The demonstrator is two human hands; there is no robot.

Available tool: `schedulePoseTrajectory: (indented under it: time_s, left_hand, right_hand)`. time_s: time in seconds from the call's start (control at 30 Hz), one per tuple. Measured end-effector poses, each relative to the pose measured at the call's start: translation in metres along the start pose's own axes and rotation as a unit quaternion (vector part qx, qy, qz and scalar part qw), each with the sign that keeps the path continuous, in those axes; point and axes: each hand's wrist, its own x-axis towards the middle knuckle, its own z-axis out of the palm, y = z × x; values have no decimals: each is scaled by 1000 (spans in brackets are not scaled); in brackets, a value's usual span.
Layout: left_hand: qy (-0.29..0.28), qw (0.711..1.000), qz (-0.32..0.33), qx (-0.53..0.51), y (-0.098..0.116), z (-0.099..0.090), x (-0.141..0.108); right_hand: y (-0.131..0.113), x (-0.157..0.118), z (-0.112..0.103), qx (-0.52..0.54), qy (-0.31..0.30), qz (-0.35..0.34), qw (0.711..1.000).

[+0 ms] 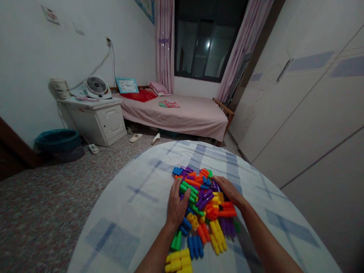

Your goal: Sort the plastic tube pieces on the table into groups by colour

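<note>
A heap of bullet-shaped plastic building blocks in several colours lies on the round table. My left hand rests against the heap's left side, thumb apart from the fingers, beside a green block. On the far right side, my right hand reaches over the heap with its fingers stretched out, near a purple block; its fingertips are partly hidden. Between the hands lie another purple block and orange pieces. Closer to me are a blue block, a long yellow block and a yellow cluster.
A white cloth with blue stripes covers the table. Beyond it stands a bed with a pink sheet. At left are a white cabinet with a fan and a bin. A pale wardrobe lines the right.
</note>
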Motion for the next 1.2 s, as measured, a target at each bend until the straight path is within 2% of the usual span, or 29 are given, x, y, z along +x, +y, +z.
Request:
schedulePoseTrajectory:
  time_s: [0.13, 0.27, 0.33, 0.4, 0.5, 0.6, 0.7, 0.8, 0.93, 1.03, 1.2]
  left_hand:
    - [0, 1000, 3, 0, -1, 1, 0]
    - [9, 1000, 7, -1, -3, 2, 1]
    - [11, 1000, 10, -1, -3, 2, 1]
    - [6, 1000, 13, -4, -3, 2, 2]
    - [6, 1000, 13, -9, -3, 1, 2]
    - [15, 1000, 12, -12, -2, 1, 3]
    - [10, 1000, 11, -12, -3, -1, 3]
    - [-9, 1000, 13, -12, -4, -3, 3]
    - [-38, 999, 20, -3, -1, -1, 3]
    - [-55, 998, 37, 22, 11, 4, 5]
    - [-80, 991, 78, 80, 47, 22, 7]
  right_hand:
    - [-36, -13, 11, -5, -20, -26, 999]
    - [-75, -41, 21, -11, -70, -136, 988]
    - [-84, -57, 20, -6, -45, -175, 984]
    - [-78, -71, 16, 0, 44, -165, 985]
    - [-42, -87, 10, 2, 222, -61, 973]
    - [1, -100, 19, 5, 301, 44, 953]
    - [22, -106, 41, 4, 319, 66, 946]
    - [20, -105, 60, 13, 304, 9, 953]
    - [16, -102, 65, 19, 261, -51, 964]
    - [19, -102, 64, 25, 252, -64, 965]
    - [17, -105, 64, 53, 240, -75, 967]
